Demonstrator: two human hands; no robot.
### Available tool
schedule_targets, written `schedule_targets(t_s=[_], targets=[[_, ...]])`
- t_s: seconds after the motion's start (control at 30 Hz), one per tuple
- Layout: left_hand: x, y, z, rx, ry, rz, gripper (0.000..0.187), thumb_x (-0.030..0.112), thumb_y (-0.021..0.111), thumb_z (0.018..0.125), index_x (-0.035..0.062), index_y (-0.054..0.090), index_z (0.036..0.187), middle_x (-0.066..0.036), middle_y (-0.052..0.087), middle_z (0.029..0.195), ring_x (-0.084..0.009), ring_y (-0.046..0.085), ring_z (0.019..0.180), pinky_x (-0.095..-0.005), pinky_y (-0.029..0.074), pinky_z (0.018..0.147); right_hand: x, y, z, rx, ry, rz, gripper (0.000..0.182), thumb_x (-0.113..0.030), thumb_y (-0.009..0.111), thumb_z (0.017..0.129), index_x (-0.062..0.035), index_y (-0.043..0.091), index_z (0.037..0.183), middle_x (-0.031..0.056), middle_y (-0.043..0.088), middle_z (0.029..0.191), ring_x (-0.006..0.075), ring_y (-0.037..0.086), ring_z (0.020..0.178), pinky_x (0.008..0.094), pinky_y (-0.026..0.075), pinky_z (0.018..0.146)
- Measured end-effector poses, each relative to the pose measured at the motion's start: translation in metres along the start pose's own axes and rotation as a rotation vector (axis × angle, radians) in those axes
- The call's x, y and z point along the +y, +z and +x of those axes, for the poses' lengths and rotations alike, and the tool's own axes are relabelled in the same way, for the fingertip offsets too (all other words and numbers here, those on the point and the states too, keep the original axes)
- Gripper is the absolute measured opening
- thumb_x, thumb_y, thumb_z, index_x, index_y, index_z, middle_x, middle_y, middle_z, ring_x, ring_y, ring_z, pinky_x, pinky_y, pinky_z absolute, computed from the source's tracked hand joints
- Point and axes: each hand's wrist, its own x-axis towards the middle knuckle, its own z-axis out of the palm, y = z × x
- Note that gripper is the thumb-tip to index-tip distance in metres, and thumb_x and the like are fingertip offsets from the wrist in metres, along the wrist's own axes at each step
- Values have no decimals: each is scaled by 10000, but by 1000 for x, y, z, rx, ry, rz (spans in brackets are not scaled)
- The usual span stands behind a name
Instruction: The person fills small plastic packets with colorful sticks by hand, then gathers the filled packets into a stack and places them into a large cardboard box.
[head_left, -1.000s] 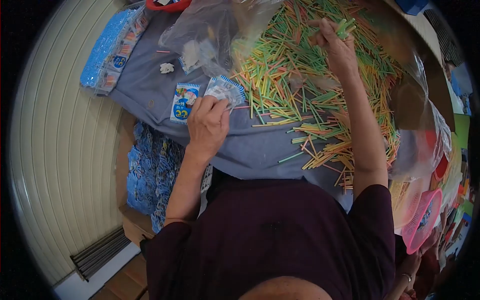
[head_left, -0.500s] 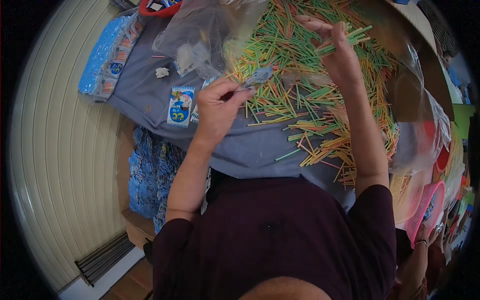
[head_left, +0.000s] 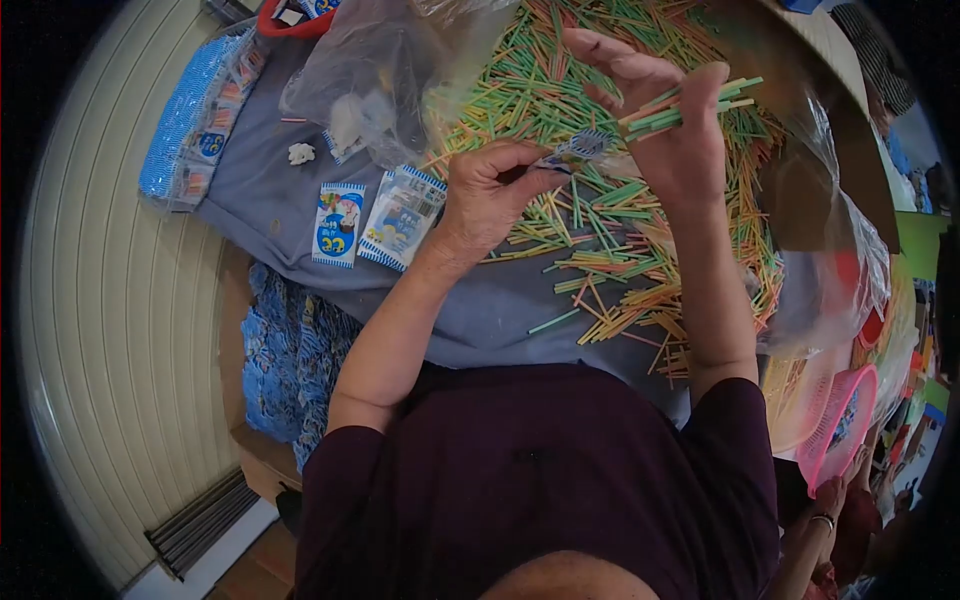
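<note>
Sticks [head_left: 652, 119] lay bundled in your right hand [head_left: 685, 160], held by the thumb while the other fingers stood half open, above the right part of the heap [head_left: 545, 100]; your left hand [head_left: 482, 200] pinched a packet [head_left: 587, 146] above the heap's middle. A slack thumb could have spilled sticks onto the heap, and a loose pinch the packet. The bundle's long axis ran nearly sideways, right end tipped away from you; the packet pointed rightward, toward your right hand.

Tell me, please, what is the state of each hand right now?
Left hand: closed, pinching a blue-and-white packet.
Right hand: partly open, holding a small bunch of coloured sticks with the thumb.
</note>
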Motion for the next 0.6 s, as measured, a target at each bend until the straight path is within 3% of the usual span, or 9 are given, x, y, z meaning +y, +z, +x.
schedule_targets(t_s=[0.07,0.2,0.33,0.5,0.53,0.6], targets=[[1,1,1,-31,-27,-52,181,5,786,774,-5,747,951,-29,689,792,-81,618,729,-236,485,642,1,-2,4,-212,-118,-233,792,-681,197,976,-84,699,1116,152,528,1389,297,448,1310,451,285,1092],[6,1,3,-37,-78,-182,161,7,784,780,-9,744,935,-26,692,801,-74,608,728,-231,481,648,10,-3,-3,-174,41,-583,818,-676,173,978,-55,693,1096,174,538,1340,300,469,1277,455,335,1077],[3,-3,3,-58,-103,-111,133,16,787,780,-16,736,898,-27,690,809,-74,601,715,-232,471,636,12,-11,-8,-158,105,-491,785,-654,199,990,-42,681,1090,204,565,1291,302,511,1234,437,377,1055],[-3,-5,3,-101,40,33,122,22,792,773,-11,736,876,-31,678,779,-76,595,693,-237,465,618,4,-21,-2,-162,74,78,688,-582,276,1017,-1,646,1020,208,655,1085,297,587,1113,440,442,987],[-4,-4,2,-81,-16,-8,121,25,798,766,-10,732,862,-28,670,761,-71,581,679,-236,458,608,2,-17,-1,-163,76,77,688,-582,276,1017,-1,646,1020,208,655,1085,297,587,1113,440,442,987],[-2,-5,1,-60,-70,-52,120,27,803,759,-8,729,847,-25,662,743,-66,566,665,-234,451,597,-1,-4,-3,-144,64,-224,675,-575,284,1017,0,637,998,211,661,1067,298,591,1096,445,437,986]])
